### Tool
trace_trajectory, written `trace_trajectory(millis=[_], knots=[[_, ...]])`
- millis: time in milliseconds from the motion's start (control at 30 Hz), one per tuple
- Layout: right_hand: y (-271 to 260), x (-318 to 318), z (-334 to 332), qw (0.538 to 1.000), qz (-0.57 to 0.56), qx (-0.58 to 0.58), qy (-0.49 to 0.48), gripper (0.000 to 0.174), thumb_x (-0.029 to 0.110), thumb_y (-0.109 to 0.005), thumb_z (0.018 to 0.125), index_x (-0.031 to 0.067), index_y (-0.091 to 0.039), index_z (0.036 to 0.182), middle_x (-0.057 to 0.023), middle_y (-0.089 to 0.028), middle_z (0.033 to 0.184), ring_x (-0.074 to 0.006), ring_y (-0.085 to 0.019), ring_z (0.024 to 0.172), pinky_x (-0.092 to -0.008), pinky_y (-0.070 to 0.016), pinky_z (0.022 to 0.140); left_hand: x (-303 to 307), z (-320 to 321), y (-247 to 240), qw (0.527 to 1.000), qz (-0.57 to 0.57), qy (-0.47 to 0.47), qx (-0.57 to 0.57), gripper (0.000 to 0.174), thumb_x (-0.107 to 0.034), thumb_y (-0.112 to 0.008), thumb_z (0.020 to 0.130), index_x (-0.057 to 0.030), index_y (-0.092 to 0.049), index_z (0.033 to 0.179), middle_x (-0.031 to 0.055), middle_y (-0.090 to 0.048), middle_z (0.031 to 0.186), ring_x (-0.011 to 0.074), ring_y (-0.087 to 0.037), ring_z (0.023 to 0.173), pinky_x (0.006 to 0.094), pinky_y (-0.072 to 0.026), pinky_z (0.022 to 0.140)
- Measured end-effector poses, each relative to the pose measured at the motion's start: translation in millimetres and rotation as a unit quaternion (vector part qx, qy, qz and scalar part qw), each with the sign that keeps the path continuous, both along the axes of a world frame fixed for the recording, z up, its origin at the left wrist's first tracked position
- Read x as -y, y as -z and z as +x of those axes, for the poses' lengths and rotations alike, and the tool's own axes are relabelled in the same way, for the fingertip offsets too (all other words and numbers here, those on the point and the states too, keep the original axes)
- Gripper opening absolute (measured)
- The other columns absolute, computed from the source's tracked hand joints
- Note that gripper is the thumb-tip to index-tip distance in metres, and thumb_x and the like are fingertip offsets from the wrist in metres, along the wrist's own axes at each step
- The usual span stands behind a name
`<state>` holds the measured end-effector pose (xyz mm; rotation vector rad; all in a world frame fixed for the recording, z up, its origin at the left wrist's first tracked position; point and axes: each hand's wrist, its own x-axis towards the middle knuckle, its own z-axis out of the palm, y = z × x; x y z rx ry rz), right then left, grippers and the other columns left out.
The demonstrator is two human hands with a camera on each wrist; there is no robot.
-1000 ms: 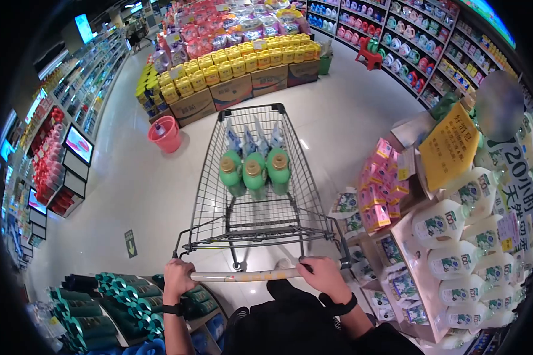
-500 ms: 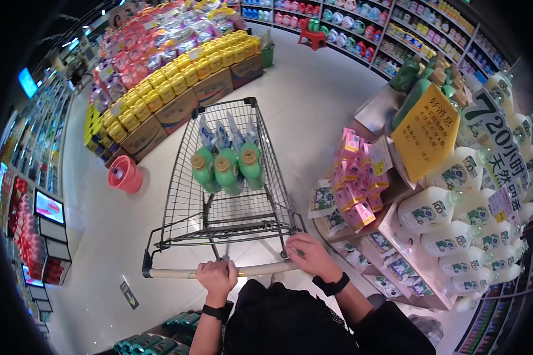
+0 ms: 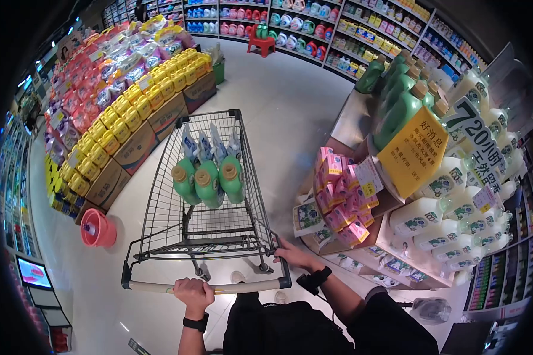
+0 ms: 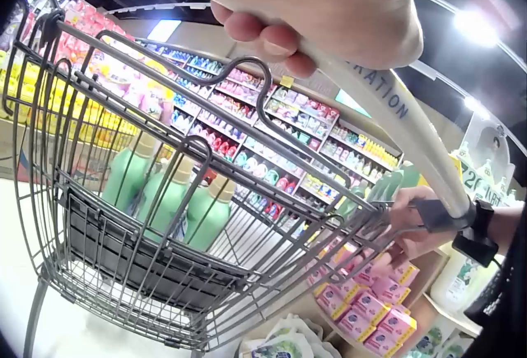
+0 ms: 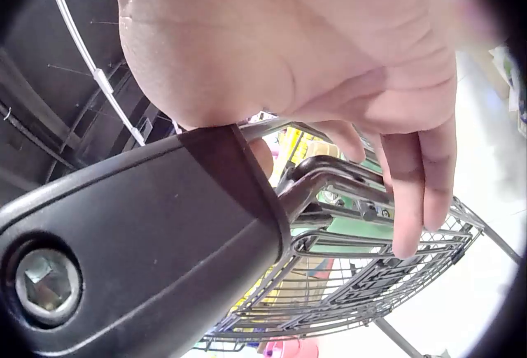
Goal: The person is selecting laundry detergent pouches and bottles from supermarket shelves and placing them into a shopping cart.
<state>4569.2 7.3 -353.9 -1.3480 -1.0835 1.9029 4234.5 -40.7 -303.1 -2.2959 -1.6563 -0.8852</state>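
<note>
A grey wire shopping cart [image 3: 207,222] stands in the aisle in front of me. Three green bottles [image 3: 207,180] with tan caps stand in it, with blue-and-white pouches [image 3: 204,145] behind them. My left hand [image 3: 192,291] grips the cream handle bar [image 3: 154,287] near its middle; the left wrist view shows its fingers [image 4: 272,37] wrapped round the bar [image 4: 395,119]. My right hand [image 3: 290,253] holds the cart's right rear corner. In the right wrist view its palm [image 5: 329,53] lies on the black corner piece [image 5: 140,243] and its fingers hang over the wire rim [image 5: 346,169].
Close on the right is a display with pink boxes [image 3: 340,189], white jugs [image 3: 438,219], large green bottles [image 3: 400,106] and a yellow sign [image 3: 411,154]. On the left, yellow bottles [image 3: 118,127] sit on cardboard boxes, with a pink bucket [image 3: 98,228] nearby. Open floor [image 3: 290,100] lies ahead.
My right hand left the handle bar and took the cart's right rear corner. My left hand slid toward the bar's middle. The cart swung, with the right display now nearer.
</note>
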Motion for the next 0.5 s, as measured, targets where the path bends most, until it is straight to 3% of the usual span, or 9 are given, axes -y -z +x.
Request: trace_trajectory(millis=[67,200,267,300,500], knots=[[-20,-20,-16,1.000,-0.011,0.021,-0.005,0.068,0.017,-0.047,0.092,-0.0043,-0.019,0.149,-0.0141,-0.051,0.121,-0.0180,-0.063,0.091,-0.0302,-0.0469,0.088,-33,-18,4,1.000,0.013,0.018,0.002,0.019,-0.018,-0.057,0.059,-0.0110,-0.046,0.045,0.0046,-0.046,0.046,0.0253,-0.045,0.046,0.0365,-0.0362,0.056],[-15,-62,-45,0.999,-0.017,0.045,-0.007,0.068,0.018,-0.045,0.092,-0.0026,-0.019,0.150,-0.0160,-0.050,0.126,-0.0185,-0.064,0.093,-0.0313,-0.0464,0.090,-101,-51,5,0.998,0.022,0.056,0.022,0.020,-0.017,-0.056,0.059,-0.0107,-0.044,0.045,0.0055,-0.045,0.046,0.0260,-0.043,0.046,0.0369,-0.0348,0.056],[-27,-81,-65,0.998,-0.031,0.055,0.012,0.068,0.020,-0.045,0.091,-0.0003,-0.019,0.151,-0.0157,-0.051,0.124,-0.0194,-0.064,0.091,-0.0320,-0.0465,0.089,-136,-70,6,0.997,0.024,0.072,0.019,0.020,-0.017,-0.056,0.059,-0.0106,-0.044,0.045,0.0055,-0.045,0.046,0.0261,-0.043,0.046,0.0371,-0.0348,0.057],[-22,-89,-79,0.996,0.026,0.030,0.084,0.037,0.022,-0.045,0.092,-0.0001,-0.040,0.122,-0.0078,-0.050,0.091,-0.0152,-0.053,0.076,-0.0322,-0.0476,0.072,-154,-76,6,0.996,0.028,0.081,0.015,0.019,-0.016,-0.056,0.058,-0.0106,-0.044,0.044,0.0055,-0.045,0.046,0.0262,-0.043,0.046,0.0372,-0.0348,0.057],[-11,-148,-124,0.996,0.034,0.054,0.064,0.041,0.022,-0.043,0.092,-0.0017,-0.038,0.125,-0.0082,-0.049,0.094,-0.0169,-0.051,0.080,-0.0339,-0.0468,0.074,-243,-115,-8,0.994,-0.013,0.097,0.046,0.019,-0.015,-0.058,0.060,-0.0098,-0.047,0.045,0.0055,-0.047,0.046,0.0264,-0.045,0.047,0.0372,-0.0353,0.058]])
